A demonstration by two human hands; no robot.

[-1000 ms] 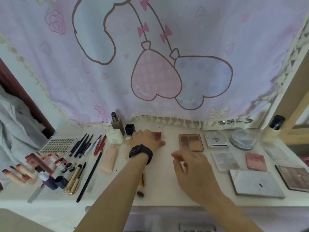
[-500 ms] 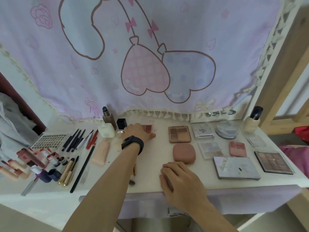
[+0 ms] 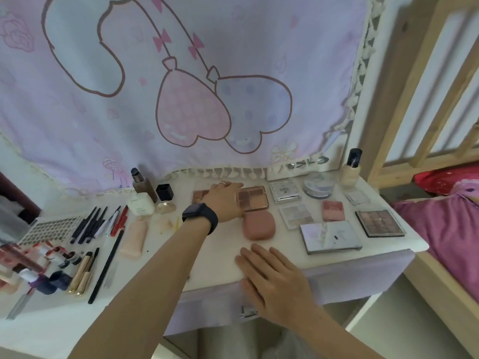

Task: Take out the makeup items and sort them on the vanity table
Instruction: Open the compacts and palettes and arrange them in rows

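Observation:
Makeup lies spread over the white vanity table (image 3: 220,257). My left hand (image 3: 225,200), with a black watch on the wrist, lies flat at the back between a small reddish palette (image 3: 199,196) and a brown eyeshadow palette (image 3: 254,199), fingers touching the brown palette's left edge. A pink rounded compact (image 3: 258,225) sits just in front of that palette. My right hand (image 3: 272,275) rests flat on the table's front edge, fingers straight, holding nothing. Further palettes lie to the right: a white one (image 3: 285,190), a shimmer one (image 3: 296,216), a pink blush (image 3: 333,210), a large silver one (image 3: 330,237) and a dark one (image 3: 379,222).
Pencils (image 3: 96,224), bottles (image 3: 141,203), a peach tube (image 3: 133,239), lip products (image 3: 39,260) and a long brush (image 3: 106,265) fill the left side. A powder jar (image 3: 318,187) and foundation bottle (image 3: 350,169) stand at the back right. A bed with pink bedding (image 3: 440,229) adjoins the right.
My left hand slid right from the reddish palette to the brown palette's edge. My right hand left the pink compact on the table and drew back to the front edge.

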